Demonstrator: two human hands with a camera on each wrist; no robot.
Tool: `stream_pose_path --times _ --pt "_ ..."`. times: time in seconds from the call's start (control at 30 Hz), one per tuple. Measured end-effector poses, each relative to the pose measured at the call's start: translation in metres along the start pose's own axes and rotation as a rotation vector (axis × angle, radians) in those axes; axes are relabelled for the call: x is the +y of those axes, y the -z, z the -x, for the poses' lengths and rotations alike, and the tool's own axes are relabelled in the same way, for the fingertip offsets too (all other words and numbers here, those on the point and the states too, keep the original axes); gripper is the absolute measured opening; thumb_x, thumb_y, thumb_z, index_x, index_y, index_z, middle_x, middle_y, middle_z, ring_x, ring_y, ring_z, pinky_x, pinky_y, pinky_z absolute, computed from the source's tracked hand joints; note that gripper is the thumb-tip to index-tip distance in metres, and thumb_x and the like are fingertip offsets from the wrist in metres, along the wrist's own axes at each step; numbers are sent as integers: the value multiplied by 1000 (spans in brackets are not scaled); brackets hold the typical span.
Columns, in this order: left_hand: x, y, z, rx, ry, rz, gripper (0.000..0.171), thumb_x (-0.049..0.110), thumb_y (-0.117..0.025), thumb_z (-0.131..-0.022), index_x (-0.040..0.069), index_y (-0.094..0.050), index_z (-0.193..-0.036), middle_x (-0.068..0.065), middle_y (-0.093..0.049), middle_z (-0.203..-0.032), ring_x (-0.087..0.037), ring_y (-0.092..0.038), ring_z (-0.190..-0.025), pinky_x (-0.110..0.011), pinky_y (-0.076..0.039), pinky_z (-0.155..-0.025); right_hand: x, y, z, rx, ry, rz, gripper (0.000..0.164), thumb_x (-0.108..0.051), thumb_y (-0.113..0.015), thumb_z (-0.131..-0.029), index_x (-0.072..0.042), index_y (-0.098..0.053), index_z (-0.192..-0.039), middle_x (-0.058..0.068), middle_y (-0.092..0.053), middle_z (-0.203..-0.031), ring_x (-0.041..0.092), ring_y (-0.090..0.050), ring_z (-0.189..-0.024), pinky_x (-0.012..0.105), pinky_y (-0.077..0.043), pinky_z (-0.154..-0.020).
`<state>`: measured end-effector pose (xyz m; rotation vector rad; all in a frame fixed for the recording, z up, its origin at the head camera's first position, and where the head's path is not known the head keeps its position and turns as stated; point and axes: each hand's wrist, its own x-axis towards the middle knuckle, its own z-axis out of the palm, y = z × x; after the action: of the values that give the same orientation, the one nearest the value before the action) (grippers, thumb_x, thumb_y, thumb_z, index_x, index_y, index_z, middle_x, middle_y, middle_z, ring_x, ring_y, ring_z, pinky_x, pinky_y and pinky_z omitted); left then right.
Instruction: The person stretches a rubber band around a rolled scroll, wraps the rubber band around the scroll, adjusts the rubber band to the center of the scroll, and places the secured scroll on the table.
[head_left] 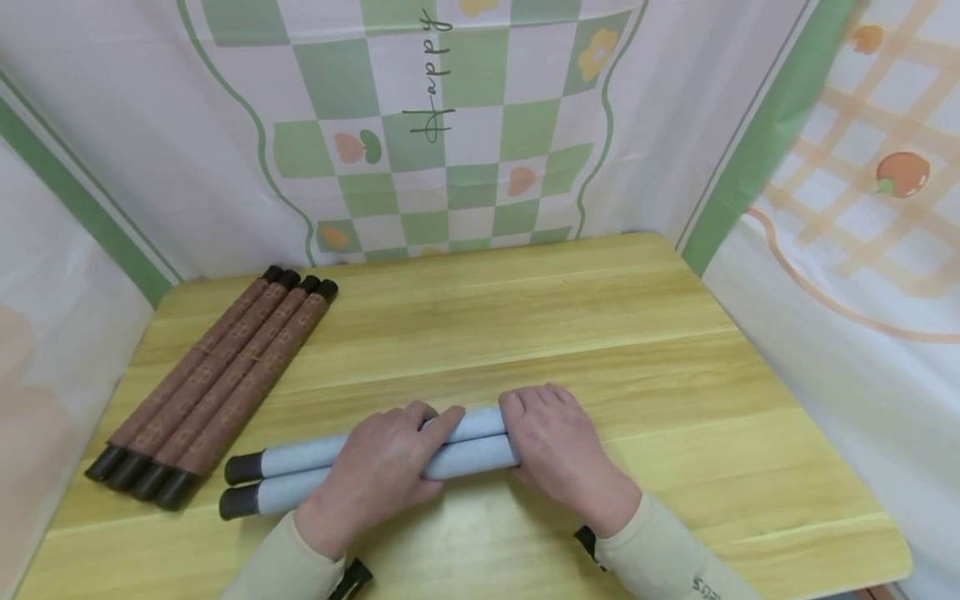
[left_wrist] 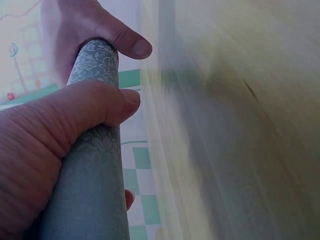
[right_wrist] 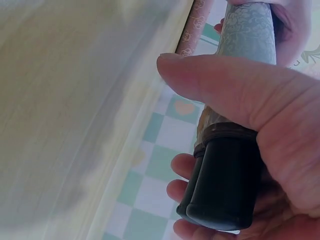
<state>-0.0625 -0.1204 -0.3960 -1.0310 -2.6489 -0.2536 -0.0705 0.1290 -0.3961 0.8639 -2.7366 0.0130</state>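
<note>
Two pale blue patterned scrolls [head_left: 474, 457] with dark end caps [head_left: 242, 502] lie side by side in front of me, roughly left to right. My left hand [head_left: 386, 454] grips them around their middle, thumb over the top. At their right end my right hand [head_left: 558, 446] holds both, its fingers curled round the far side. The right wrist view shows the black end caps [right_wrist: 222, 180] of that end within the right hand [right_wrist: 285, 135], the thumb across the rolls. A floral weave covers the scroll [left_wrist: 90, 185] in the left wrist view.
Several brown patterned scrolls [head_left: 217, 383] with black ends lie side by side, slanted, on the left of the wooden table [head_left: 525, 317]. Printed cloth [head_left: 472, 125] hangs behind the table and along both sides. The table's right edge runs beyond my right forearm.
</note>
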Motion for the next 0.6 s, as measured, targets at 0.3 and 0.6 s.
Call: stream_pose_path --times 0.3,0.6 --pt "2 -3 -1 -11 -13 33 83 38 -91 -68 17 -61 -143 -8 -72 -108 -19 -69 -76 -34 -58 -61 -7 -2 -3 15 45 16 69 -37 -97 -59 -8 -62 -111 9 -72 -105 26 -69 -102 49 -54 -98" --pt "5 -6 -1 -2 -9 24 91 37 -90 -67 10 -55 -147 -8 -72 -105 -18 -67 -73 -33 -57 -60 -14 -4 -6 -11 60 24 72 -42 -94 -61 -7 -63 -116 9 -72 -100 26 -70 -98 50 -54 -101"
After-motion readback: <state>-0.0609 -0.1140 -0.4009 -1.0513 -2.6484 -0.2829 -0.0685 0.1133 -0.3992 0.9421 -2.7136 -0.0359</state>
